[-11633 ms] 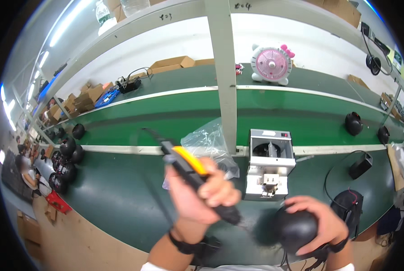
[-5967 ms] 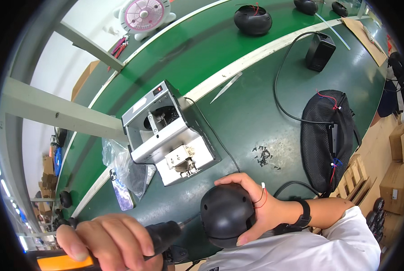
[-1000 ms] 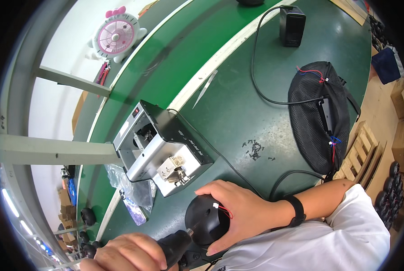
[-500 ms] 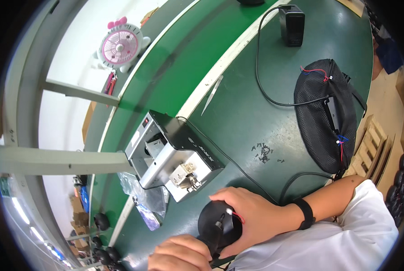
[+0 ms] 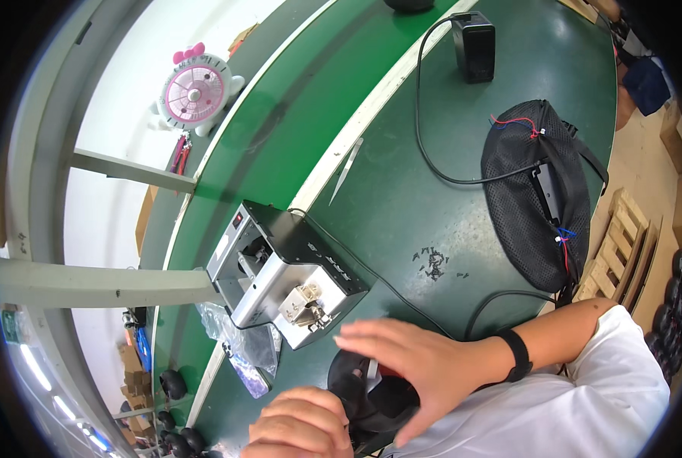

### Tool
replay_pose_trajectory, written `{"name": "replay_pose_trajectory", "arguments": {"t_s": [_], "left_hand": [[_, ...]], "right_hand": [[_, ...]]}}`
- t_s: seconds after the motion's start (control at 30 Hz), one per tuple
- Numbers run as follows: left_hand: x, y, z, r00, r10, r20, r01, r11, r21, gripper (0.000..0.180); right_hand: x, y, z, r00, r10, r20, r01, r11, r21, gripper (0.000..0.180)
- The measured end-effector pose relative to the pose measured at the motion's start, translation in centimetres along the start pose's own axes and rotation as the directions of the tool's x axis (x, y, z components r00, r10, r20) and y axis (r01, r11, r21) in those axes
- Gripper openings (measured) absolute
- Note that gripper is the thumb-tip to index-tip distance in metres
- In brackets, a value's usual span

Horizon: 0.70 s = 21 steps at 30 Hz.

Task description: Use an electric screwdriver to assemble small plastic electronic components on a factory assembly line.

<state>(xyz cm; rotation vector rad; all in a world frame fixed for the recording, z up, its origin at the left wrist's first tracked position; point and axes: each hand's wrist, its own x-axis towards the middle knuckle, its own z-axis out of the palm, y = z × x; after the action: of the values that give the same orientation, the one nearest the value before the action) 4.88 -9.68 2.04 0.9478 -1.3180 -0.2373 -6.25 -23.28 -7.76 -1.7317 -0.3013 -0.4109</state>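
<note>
The black rounded shell sits at about six o'clock in your view, low over the green table, dark and smooth-looking, with an opening at its top edge and a spot of red just inside. Most of it is covered. Your right hand lies across it from the three o'clock side, fingers spread and nearly straight, palm over the shell rather than clamped round it. Your left hand comes up from the lower edge at seven o'clock, knuckles bunched into a closed curl beside the shell; what it grips is hidden, so that cannot be told. A black band wraps your right wrist, and a white sleeve follows it.

At ten o'clock from the shell stands a boxy metal machine, silver sides, black top, with a small bright fitting on its front. Just below it lies a crumpled clear plastic bag. At two o'clock, a black mesh pouch with red and blue wires rests near the table's edge. A pink round fan sits far off at eleven o'clock.
</note>
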Motion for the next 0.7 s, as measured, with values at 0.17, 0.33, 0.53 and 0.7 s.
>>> {"name": "replay_pose_trajectory", "arguments": {"t_s": [0.17, 0.33, 0.53, 0.7], "left_hand": [[-1.0, 0.1, -3.1, 0.978, -0.151, 0.145, 0.170, 0.976, -0.136, 0.018], [-1.5, 1.1, -3.5, 0.975, -0.115, 0.190, 0.128, 0.990, -0.060, 0.021], [-1.8, 0.6, 0.9, 0.970, -0.106, -0.219, 0.121, 0.991, 0.057, 0.038], [1.0, 1.6, 1.7, 0.912, -0.072, -0.403, 0.119, 0.989, 0.091, 0.054]], "right_hand": [[-0.5, -0.1, 0.8, 1.000, -0.030, -0.002, 0.030, 0.999, 0.018, 0.123], [-0.8, 0.2, 0.8, 0.998, -0.041, 0.048, 0.043, 0.998, -0.050, 0.120], [-0.2, 0.1, 0.4, 0.997, -0.047, 0.054, 0.049, 0.998, -0.035, 0.120], [-0.6, -0.8, -0.6, 0.998, 0.039, 0.057, -0.043, 0.996, 0.079, 0.113]]}}
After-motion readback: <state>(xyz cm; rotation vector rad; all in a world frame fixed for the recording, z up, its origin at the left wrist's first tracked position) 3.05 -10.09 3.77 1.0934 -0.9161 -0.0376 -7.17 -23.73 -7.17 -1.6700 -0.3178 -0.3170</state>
